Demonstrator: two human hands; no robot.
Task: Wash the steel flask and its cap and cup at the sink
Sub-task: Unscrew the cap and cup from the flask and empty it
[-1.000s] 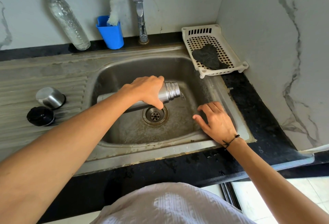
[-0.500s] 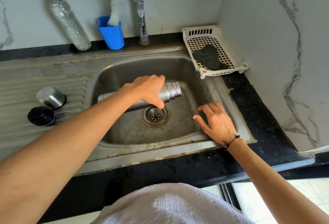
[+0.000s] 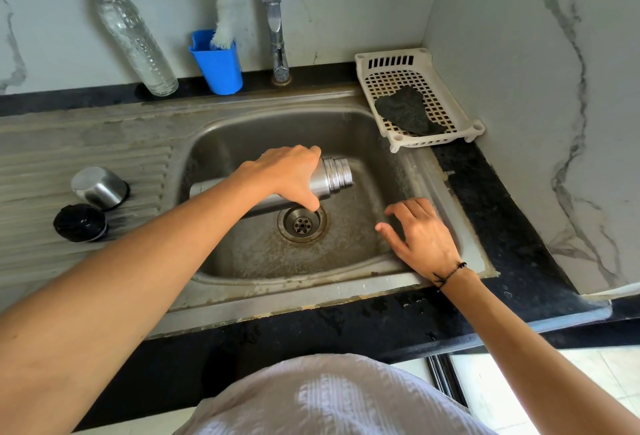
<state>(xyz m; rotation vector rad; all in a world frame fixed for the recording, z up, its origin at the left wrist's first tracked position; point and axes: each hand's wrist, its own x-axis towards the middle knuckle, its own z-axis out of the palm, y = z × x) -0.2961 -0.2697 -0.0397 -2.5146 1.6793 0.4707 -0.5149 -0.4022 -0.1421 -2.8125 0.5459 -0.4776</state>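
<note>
The steel flask lies on its side in the sink basin, threaded open mouth pointing right, above the drain. My left hand grips its upper body, fingers curled over it. My right hand rests at the basin's right inner wall with relaxed fingers, holding nothing. The steel cup stands upside down on the ribbed drainboard at the left. The black cap sits just in front of it.
A tap rises behind the basin; no water runs from it. A blue holder with a bottle brush and a clear plastic bottle stand at the back wall. A white perforated tray with a dark scrub pad sits back right.
The flask and my left hand have shifted very slightly; otherwise nothing has visibly moved.
</note>
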